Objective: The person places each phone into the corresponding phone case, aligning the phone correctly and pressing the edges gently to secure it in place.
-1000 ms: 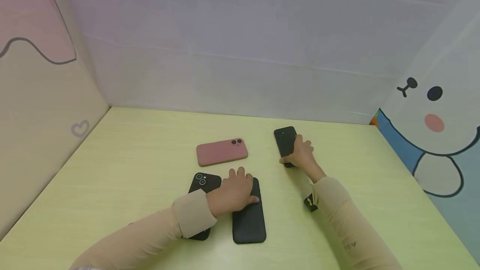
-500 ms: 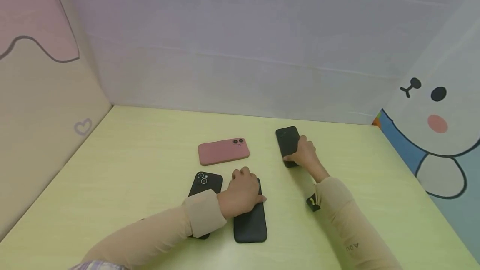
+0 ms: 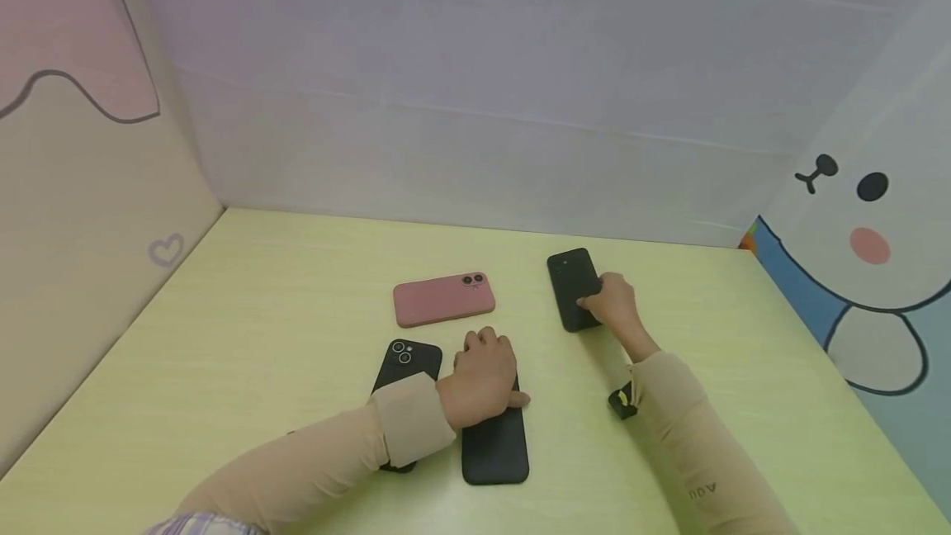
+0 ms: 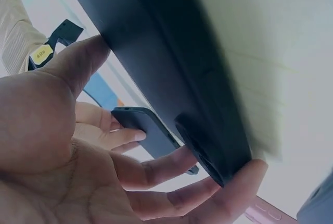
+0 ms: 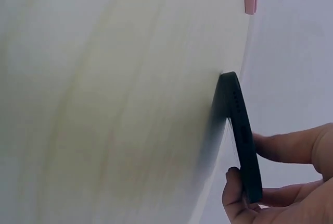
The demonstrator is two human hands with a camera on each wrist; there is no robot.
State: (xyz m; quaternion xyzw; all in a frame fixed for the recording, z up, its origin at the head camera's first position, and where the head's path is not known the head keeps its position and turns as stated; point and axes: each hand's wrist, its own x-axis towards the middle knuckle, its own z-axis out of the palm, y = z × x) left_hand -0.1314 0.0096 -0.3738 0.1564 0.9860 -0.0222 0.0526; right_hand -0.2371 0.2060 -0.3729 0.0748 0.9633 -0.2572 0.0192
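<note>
In the head view my left hand [image 3: 481,378] lies over a black phone [image 3: 495,448] at the front middle. The left wrist view shows the thumb against one long edge and the fingers curled at the camera end of that phone [image 4: 156,52]. Further back on the right, my right hand [image 3: 615,304] pinches a second black phone [image 3: 572,283] by its right edge, thumb on top. In the right wrist view this phone [image 5: 240,135] tilts, its held edge raised off the table and fingertips underneath. A third black phone [image 3: 407,363] is partly hidden under my left sleeve.
A pink phone [image 3: 444,300] lies crosswise behind my left hand. The pale yellow table [image 3: 297,295] ends at a whitish back wall [image 3: 475,155], with printed side panels left and right. A black wrist strap piece [image 3: 622,401] hangs at my right cuff.
My right thumb has moved from the phone's near end onto its top face, and the hand has shifted right. My left hand has slid slightly right over its phone.
</note>
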